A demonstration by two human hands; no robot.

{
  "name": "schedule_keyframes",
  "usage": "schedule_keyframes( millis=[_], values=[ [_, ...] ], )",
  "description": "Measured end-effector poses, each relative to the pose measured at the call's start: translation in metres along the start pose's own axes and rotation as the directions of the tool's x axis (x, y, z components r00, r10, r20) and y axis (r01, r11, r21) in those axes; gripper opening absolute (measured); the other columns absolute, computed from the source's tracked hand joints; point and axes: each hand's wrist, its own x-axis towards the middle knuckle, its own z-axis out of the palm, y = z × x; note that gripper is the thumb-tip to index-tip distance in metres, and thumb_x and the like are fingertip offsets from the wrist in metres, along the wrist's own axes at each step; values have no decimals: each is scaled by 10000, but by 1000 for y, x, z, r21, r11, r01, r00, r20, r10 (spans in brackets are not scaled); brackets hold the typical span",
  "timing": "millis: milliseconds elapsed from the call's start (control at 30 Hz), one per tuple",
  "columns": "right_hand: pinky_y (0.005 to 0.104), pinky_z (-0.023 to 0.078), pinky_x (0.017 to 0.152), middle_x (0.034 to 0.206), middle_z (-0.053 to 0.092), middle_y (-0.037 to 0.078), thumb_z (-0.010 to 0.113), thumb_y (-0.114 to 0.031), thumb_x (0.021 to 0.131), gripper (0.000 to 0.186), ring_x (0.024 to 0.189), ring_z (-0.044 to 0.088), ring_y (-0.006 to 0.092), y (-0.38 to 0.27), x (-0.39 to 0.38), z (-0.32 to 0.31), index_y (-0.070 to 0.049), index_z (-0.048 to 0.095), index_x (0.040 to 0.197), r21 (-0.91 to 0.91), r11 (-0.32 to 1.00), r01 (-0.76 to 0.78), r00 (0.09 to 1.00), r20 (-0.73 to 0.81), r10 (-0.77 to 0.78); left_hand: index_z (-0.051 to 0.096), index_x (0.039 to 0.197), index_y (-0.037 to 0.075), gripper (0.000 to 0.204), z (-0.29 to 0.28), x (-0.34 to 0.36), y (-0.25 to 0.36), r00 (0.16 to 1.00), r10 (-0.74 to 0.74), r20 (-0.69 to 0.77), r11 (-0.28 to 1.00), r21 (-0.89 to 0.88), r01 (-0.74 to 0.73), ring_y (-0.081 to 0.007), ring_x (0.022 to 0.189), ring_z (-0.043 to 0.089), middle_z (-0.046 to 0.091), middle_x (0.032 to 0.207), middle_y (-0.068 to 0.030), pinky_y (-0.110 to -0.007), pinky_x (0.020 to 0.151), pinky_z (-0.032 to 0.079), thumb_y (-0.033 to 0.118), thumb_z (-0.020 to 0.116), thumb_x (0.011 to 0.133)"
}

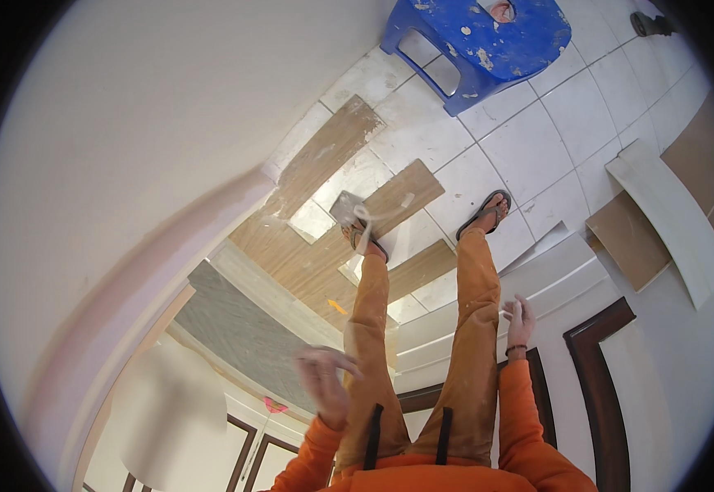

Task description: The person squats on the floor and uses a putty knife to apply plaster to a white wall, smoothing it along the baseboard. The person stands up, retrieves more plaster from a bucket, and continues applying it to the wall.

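Note:
My left hand (324,381) hangs beside my left thigh, somewhat blurred, with its fingers stretched out and nothing visible in them. Past my right thigh is my right hand (519,321), pale with dust, its fingers loosely bent and apart around nothing. Both arms wear orange sleeves. Wood-look floor planks (291,246) lie ahead on the white tiles, several of them staggered. My left sandalled foot stands by a loose-looking plank (402,197) and a small greyish block (346,207), whose kind I cannot make out.
A paint-spattered blue plastic stool (488,49) stands on white floor tiles (529,135) ahead. Brown boards (629,239) and a curved white panel (672,225) lie at the right. White panels with dark trim (599,369) are nearer. A pale wall (152,123) rises at the left.

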Motion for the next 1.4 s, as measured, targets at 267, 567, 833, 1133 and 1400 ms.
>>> schedule_keyframes(
  millis=[267,567,833,1133,1400],
  values=[
    [404,308,1159,1355,558,164,577,-71,968,276,1310,478,322,-114,-88,97,-58,633,1238,94,913,398,612,713,-341,435,1049,75,45,83,-109,0,676,-473,566,784,-80,616,-127,644,548,558,831,-67,-267,569,480,87,479,1045],
    [416,505,779,835,711,48,637,-425,899,264,802,668,245,-157,-14,26,-192,739,968,-75,753,654,-11,994,109,501,961,71,86,-118,-29,26,987,-97,-130,802,577,155,-93,664,468,470,760,1,-261,581,438,117,480,1030],
    [386,542,694,844,711,120,655,-220,873,144,729,685,275,-143,191,-90,-130,717,967,-405,829,386,908,329,-261,561,1256,95,315,-269,-61,51,788,-66,-612,558,632,538,-257,901,615,666,967,-132,-414,826,487,225,612,974],
    [349,546,625,800,721,125,558,-298,972,280,666,690,211,-102,438,-7,-109,676,1142,-249,948,196,941,-226,-254,524,1353,127,444,-50,-68,19,952,-268,-144,94,980,175,-186,674,566,617,713,-92,-381,603,468,354,622,984],
    [353,606,621,1068,715,187,554,-369,992,556,826,748,260,-358,593,150,-39,474,1432,-54,972,228,974,21,-227,578,1275,79,349,50,-15,-38,797,-547,-255,448,715,536,-256,684,591,684,860,-151,-408,632,496,282,594,991]
  ],
)
